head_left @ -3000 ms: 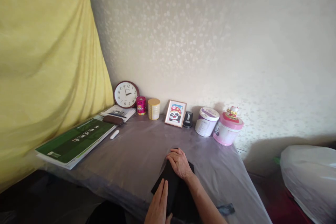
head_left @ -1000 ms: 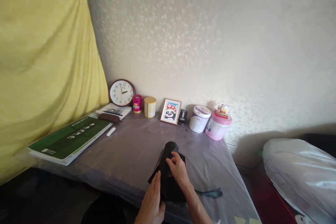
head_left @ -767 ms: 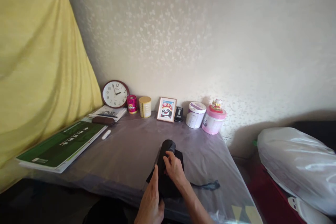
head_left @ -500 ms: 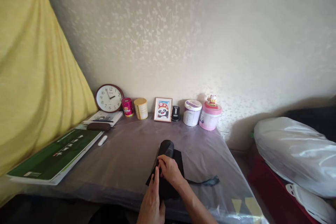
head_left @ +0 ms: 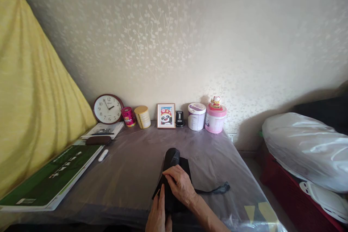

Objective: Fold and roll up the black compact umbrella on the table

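A rolled black cloth bundle (head_left: 174, 157) lies on the table near its front edge, lengthwise away from me. A flat black flap spreads beside the roll, and a thin dark strap (head_left: 221, 188) trails off to the right. My right hand (head_left: 181, 185) lies over the middle of the bundle, its fingers curled and gripping the cloth. Along the bundle's left near side is my left hand (head_left: 157, 212), with fingers extended and pressed together against the cloth and the thumb on the near side. My hands hide much of the bundle's middle.
A plastic-covered table (head_left: 130, 174) holds a clock (head_left: 108, 108), tins, a picture frame (head_left: 166, 116), a black stapler-like object (head_left: 179, 118) and tubs (head_left: 215, 121) along the wall. At left lie a green book (head_left: 51, 175), a brown case (head_left: 98, 140) and a white object (head_left: 103, 155).
The view has shifted slightly. My right hand has turned more palm-down over the black cloth bundle, and both hands remain on it. The bundle stays in about the same place.
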Motion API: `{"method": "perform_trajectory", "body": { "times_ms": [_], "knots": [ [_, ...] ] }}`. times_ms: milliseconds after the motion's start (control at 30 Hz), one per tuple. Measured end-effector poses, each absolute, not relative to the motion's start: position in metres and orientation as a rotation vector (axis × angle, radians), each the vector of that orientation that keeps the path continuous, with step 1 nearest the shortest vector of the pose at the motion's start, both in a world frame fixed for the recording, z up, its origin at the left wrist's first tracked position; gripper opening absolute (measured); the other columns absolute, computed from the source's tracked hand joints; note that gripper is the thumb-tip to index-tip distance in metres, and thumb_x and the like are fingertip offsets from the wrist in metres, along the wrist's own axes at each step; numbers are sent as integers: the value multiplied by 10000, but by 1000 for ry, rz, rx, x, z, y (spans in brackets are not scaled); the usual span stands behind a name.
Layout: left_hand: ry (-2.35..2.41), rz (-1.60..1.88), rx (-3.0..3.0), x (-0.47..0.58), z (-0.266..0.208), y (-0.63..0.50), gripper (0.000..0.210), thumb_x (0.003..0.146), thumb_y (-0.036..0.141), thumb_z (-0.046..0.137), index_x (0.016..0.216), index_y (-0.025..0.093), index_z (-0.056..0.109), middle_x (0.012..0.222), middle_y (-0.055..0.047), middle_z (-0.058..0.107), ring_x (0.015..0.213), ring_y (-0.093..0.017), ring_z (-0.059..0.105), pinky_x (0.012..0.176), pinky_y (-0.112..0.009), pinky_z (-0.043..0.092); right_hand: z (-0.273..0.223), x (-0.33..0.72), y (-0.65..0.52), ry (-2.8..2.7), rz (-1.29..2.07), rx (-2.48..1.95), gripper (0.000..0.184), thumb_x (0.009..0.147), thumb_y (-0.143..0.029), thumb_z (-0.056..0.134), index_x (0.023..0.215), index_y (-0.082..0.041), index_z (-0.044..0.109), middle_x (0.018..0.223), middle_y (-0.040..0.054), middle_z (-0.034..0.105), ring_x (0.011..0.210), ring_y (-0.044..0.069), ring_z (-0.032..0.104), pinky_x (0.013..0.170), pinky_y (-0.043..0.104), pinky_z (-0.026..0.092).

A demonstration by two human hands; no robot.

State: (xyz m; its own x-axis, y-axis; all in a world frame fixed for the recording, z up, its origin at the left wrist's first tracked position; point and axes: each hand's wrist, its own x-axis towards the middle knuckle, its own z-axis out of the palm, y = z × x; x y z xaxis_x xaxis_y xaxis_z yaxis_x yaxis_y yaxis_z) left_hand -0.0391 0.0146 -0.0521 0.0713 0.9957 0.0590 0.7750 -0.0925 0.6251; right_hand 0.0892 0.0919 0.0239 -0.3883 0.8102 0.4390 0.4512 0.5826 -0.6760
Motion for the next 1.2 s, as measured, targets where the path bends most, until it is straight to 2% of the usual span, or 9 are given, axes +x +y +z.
{"method": "perform_trajectory", "body": {
  "times_ms": [133, 200, 333, 467, 600, 700, 833, 1033, 1200],
  "knots": [
    [1663, 688, 1937, -50, -62, 19, 738, 698, 130, 404, 1390, 38, 162, 1413, -194, 319, 1309, -257, 317, 1081, -392, 263, 15, 93, 96, -2092, 460, -969, 226, 871, -208, 476, 1031, -228, 634, 1113, 37, 642, 1154, 178, 483, 1024, 368, 322],
    [1670, 674, 1921, -50, -63, 20, 755, 680, 128, 416, 1390, 50, 172, 1407, -181, 338, 1303, -256, 328, 1081, -395, 263, 8, 91, 103, -2123, 439, -997, 246, 876, -198, 467, 1063, -241, 621, 1159, 29, 622, 1207, 179, 440, 1062, 409, 256],
    [1743, 691, 1892, -44, -58, 17, 776, 643, 111, 416, 1386, 54, 197, 1390, -170, 369, 1287, -256, 351, 1063, -387, 285, 1, 86, 125, -2183, 439, -993, 281, 903, -182, 402, 1061, -259, 620, 1127, 7, 639, 1212, 158, 431, 1082, 427, 177],
    [1783, 687, 1866, -40, -51, 14, 782, 625, 101, 406, 1383, 67, 215, 1370, -153, 399, 1272, -244, 370, 1045, -368, 302, -1, 83, 149, -2210, 416, -995, 272, 903, -189, 398, 1013, -250, 639, 1078, 2, 661, 1202, 147, 435, 1082, 422, 144],
    [1781, 673, 1872, -43, -47, 14, 779, 629, 105, 406, 1378, 28, 207, 1353, -183, 406, 1254, -259, 382, 1031, -383, 314, -5, 78, 171, -2199, 406, -1047, 271, 905, -196, 396, 939, -248, 659, 1039, -7, 676, 1189, 143, 441, 1078, 422, 131],
    [1770, 697, 1848, -45, -46, 14, 775, 649, 126, 406, 1390, 64, 189, 1348, -158, 420, 1246, -258, 387, 1020, -388, 325, -6, 75, 185, -2170, 449, -1105, 271, 904, -207, 401, 903, -248, 668, 1031, -7, 680, 1178, 151, 451, 1061, 399, 191],
    [1750, 710, 1855, -44, -45, 14, 775, 653, 134, 408, 1392, 72, 185, 1360, -157, 408, 1260, -260, 368, 1028, -388, 312, -4, 76, 199, -2056, 550, -1238, 257, 892, -204, 411, 945, -235, 661, 1062, 23, 667, 1067, 147, 545, 991, 309, 321],
    [1713, 758, 1856, -43, -43, 11, 742, 699, 135, 399, 1398, 80, 156, 1395, -161, 358, 1288, -259, 327, 1046, -405, 292, -6, 112, 201, -1775, 594, -1486, 271, 869, -249, 416, 1033, -168, 617, 1066, 105, 647, 1046, 203, 569, 959, 346, 366],
    [1700, 827, 1759, -41, -36, 8, 680, 760, 179, 375, 1402, 144, 152, 1393, -129, 355, 1289, -241, 330, 1038, -396, 311, -13, 156, 176, -1572, 753, -1606, 305, 838, -276, 399, 1003, -123, 606, 916, 105, 677, 884, 205, 640, 770, 319, 487]
  ]
}}
